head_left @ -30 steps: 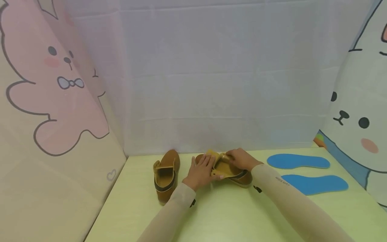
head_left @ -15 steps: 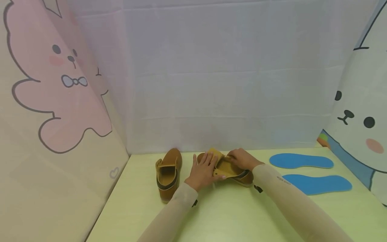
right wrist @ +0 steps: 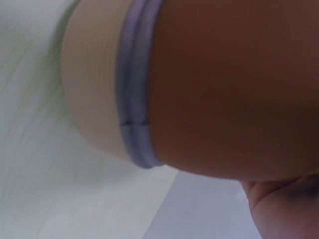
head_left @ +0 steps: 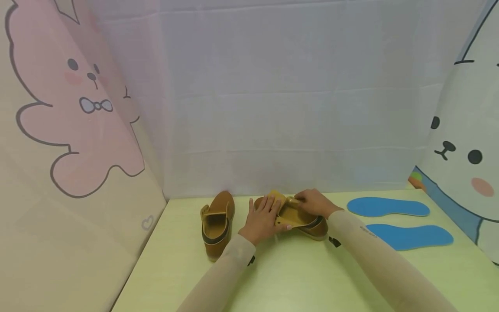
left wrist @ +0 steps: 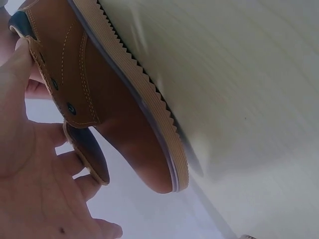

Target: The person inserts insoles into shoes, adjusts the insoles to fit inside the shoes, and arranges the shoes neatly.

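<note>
A brown lace-less shoe (head_left: 319, 230) lies slanted at the back of the table, its toe to the left. My left hand (head_left: 260, 222) holds it at the front of the opening. In the left wrist view the thumb (left wrist: 20, 62) catches the edge of the eyelet flap (left wrist: 55, 84), and the other fingers lie against the raised tongue (left wrist: 89, 154). My right hand (head_left: 315, 203) grips the far rim of the opening, its fingertips partly hidden inside. The right wrist view is filled by the shoe's heel (right wrist: 224, 89), with part of the right hand (right wrist: 289, 211) beyond it.
A matching brown shoe (head_left: 221, 203) stands left of my left hand, toe to the back. Two blue insoles, one farther back (head_left: 390, 206) and one nearer (head_left: 413, 236), lie right of the right forearm. A white curtain (head_left: 249, 108) hangs behind the table (head_left: 288, 281).
The view has shifted slightly since the first frame. My right hand has moved a little up and right along the shoe's rim; the left hand keeps its place on the tongue and flap.
</note>
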The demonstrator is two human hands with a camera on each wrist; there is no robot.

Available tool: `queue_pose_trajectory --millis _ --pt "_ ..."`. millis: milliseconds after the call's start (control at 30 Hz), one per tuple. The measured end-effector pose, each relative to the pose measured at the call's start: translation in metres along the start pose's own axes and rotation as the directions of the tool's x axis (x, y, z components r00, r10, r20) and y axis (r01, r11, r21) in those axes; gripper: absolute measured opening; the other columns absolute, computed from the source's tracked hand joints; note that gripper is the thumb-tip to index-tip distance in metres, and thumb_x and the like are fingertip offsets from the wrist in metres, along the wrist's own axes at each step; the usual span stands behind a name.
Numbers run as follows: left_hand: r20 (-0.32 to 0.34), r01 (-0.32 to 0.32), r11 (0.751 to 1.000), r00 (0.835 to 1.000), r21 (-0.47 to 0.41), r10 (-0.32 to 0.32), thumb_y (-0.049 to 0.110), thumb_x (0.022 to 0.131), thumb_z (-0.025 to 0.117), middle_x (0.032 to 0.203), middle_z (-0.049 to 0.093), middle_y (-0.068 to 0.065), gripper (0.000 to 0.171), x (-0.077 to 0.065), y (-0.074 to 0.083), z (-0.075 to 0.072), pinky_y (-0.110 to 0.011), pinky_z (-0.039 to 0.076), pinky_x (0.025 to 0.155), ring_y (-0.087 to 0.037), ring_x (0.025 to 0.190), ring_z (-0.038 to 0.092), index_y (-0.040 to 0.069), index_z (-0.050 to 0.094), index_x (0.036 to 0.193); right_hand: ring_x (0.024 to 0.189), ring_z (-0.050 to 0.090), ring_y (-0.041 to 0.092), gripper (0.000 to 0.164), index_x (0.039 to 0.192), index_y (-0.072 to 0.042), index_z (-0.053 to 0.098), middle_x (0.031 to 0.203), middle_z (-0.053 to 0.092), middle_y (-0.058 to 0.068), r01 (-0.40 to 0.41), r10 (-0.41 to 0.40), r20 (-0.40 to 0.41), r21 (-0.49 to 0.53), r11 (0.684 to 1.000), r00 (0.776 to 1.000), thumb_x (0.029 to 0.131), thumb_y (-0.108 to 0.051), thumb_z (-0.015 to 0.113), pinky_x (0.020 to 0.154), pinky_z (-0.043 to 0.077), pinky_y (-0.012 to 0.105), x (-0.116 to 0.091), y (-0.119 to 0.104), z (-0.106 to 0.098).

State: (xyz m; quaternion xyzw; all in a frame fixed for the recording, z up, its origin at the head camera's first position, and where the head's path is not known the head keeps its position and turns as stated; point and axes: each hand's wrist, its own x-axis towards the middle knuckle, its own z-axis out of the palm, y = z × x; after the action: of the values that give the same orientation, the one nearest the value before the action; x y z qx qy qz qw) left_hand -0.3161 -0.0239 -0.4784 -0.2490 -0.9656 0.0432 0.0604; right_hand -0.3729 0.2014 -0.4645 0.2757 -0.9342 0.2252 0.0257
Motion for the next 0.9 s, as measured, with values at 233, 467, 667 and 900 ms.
queue_pose_trajectory --millis 233,467,667,900 --pt "0.014 0.002 1.000 1.000 -0.008 -0.002 0.080 0.082 0.021 0.155 0.010 -0.006 0.091 0.000 0.000 -0.006 -0.064 0.006 0.104 -0.026 0.139 0.002 0.021 0.011 0.151 0.087 0.060 0.022 0.028 0.115 -0.006 0.064 0.109 0.064 0.012 0.000 -0.004 -0.080 -0.042 0.999 0.997 0.090 -0.010 0.052 0.078 0.049 0.039 -0.001 -0.004 -0.006" --pt "0.011 -0.005 1.000 1.000 -0.003 0.006 0.080 0.082 0.024 0.155 0.012 -0.008 0.091 -0.001 0.000 -0.009 -0.063 0.010 0.104 -0.027 0.139 0.004 0.020 0.015 0.151 0.092 0.060 0.025 0.030 0.119 -0.008 0.062 0.114 0.063 0.010 -0.074 0.070 -0.091 -0.047 0.996 0.993 0.092 -0.015 0.053 0.081 0.048 0.042 -0.006 -0.022 -0.014" --pt "0.022 0.002 1.000 1.000 -0.018 -0.001 0.080 0.081 0.025 0.155 0.011 -0.007 0.092 -0.001 0.000 -0.008 -0.063 0.009 0.104 -0.028 0.139 0.002 0.021 0.015 0.151 0.114 0.051 0.031 0.041 0.134 -0.015 0.050 0.128 0.055 0.010 -0.081 0.075 -0.114 -0.055 0.995 0.991 0.094 -0.025 0.052 0.091 0.042 0.050 -0.013 -0.031 -0.022" --pt "0.037 0.011 0.999 0.999 -0.037 -0.009 0.082 0.079 0.023 0.155 0.009 -0.006 0.093 0.000 0.000 -0.007 -0.063 0.006 0.105 -0.027 0.139 0.000 0.023 0.013 0.151 0.119 0.046 0.033 0.057 0.138 -0.017 0.045 0.133 0.051 0.009 -0.011 -0.020 -0.192 -0.161 0.987 0.981 0.090 -0.047 0.055 0.095 0.037 0.053 -0.032 -0.021 -0.047"
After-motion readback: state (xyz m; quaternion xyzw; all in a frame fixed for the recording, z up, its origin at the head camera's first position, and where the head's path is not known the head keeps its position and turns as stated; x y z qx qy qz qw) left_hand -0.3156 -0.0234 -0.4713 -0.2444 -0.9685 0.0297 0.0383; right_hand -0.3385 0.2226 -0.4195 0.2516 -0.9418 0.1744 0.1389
